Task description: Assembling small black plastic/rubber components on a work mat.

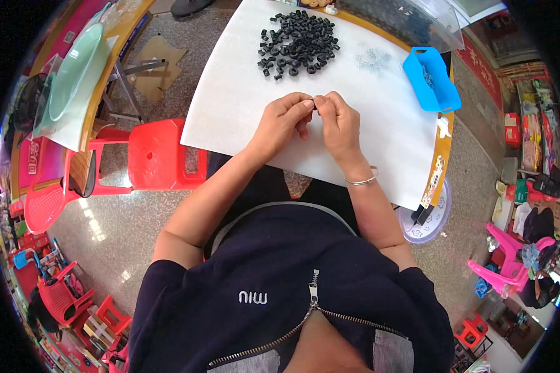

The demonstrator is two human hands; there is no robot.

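Observation:
Over the white tabletop (230,105), my left hand (286,121) and my right hand (340,123) meet at their fingertips. Both are closed in a pinch around something small and dark, mostly hidden by the fingers; its kind does not show. Beyond them lies a heap of small black plastic-looking pieces (298,40), some of them ring-shaped. To the right of the heap, small clear or silvery bits (373,61) are scattered on the white surface. A blue plastic basket (445,93) at the table's right edge holds more small bits.
A red stool (158,155) stands left of the table, with a red chair (46,202) beyond it. On another table at far left sits a pale green basin (81,74). A whitish round tub (429,224) is below the right table edge.

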